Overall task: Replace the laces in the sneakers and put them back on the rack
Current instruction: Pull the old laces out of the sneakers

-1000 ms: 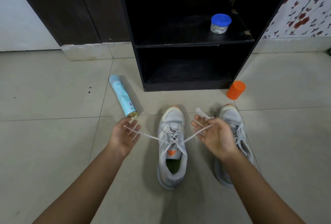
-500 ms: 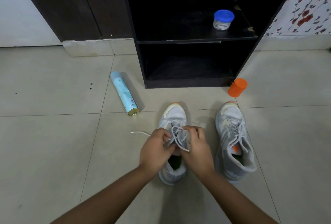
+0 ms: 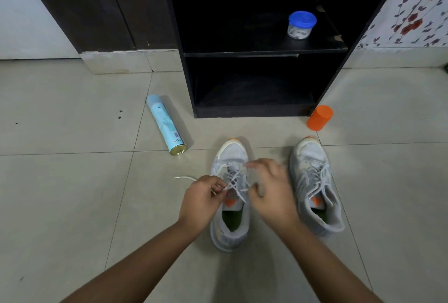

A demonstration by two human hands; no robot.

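Pinching a thin white lace [image 3: 230, 185], the left hand [image 3: 202, 199] works over the grey mesh sneaker [image 3: 230, 157] on glossy floor tiles [image 3: 72, 205]. The blurred right hand [image 3: 269, 193] curls beside it; whether it holds anything is unclear.

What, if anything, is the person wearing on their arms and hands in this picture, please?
Nothing that shows. Both forearms are bare from the bottom edge of the picture up to the wrists, with no sleeves in view. The left hand and right hand have no gloves, and no watch, bracelet or ring is visible; the right hand is motion-blurred.

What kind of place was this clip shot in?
Probably a home, by a shoe rack: tiled floor, a dark open rack against the wall, flowered wallpaper, and two sneakers on the floor.
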